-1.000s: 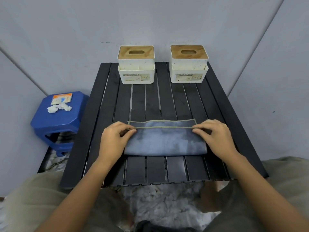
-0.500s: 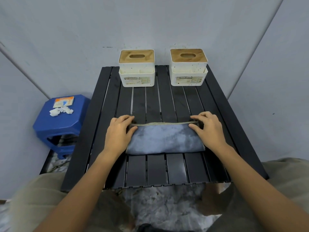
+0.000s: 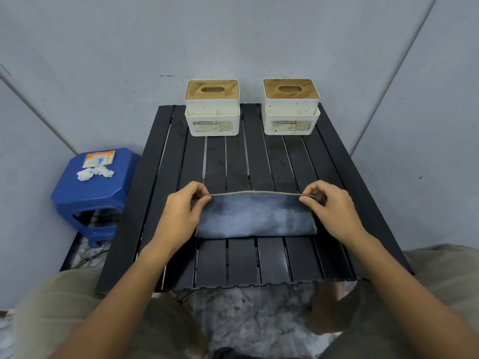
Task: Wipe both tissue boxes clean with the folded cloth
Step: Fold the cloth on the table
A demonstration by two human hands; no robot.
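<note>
My left hand (image 3: pixel 181 216) and right hand (image 3: pixel 334 213) each pinch a far corner of the folded cloth (image 3: pixel 255 216) at the table's (image 3: pixel 160 193) middle, readying it for the tissue boxes (image 3: pixel 212 110) at the far edge.

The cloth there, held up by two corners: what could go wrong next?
Both hands, left hand and right hand, only pinch the cloth at its far corners, so the fold may fall open when lifted. The tissue boxes stand at the table's far edge; a hard wipe might push one off.
</note>
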